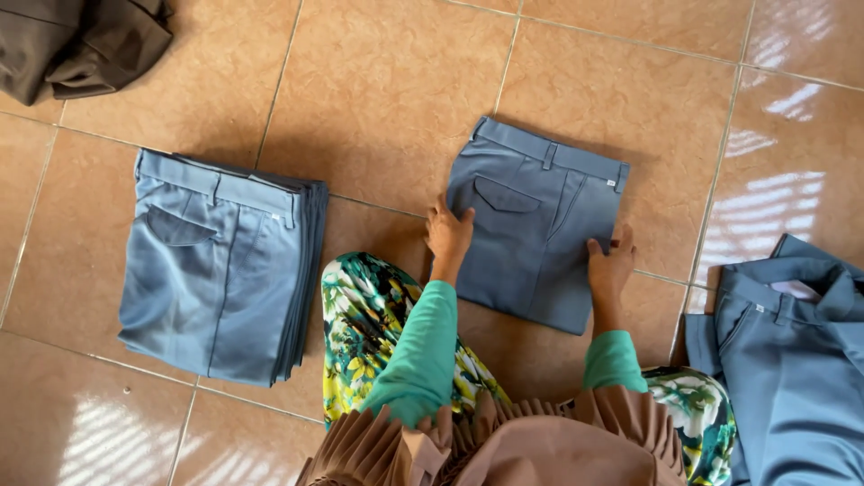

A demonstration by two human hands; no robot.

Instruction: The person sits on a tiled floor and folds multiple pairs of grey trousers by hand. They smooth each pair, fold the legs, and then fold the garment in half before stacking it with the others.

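Folded blue trousers (535,225) lie on the tiled floor (387,90) ahead, waistband at the far end. Left hand (447,229) and right hand (610,263) press flat on opposite side edges, grasping nothing.

A single view is given, taken from a head-worn camera and aimed almost straight down at the tiled floor (378,81) from close above. The wearer's own lap and green sleeves are caught along the bottom edge, with the floor stretching away toward the top. No second view is provided, so nothing is shared.
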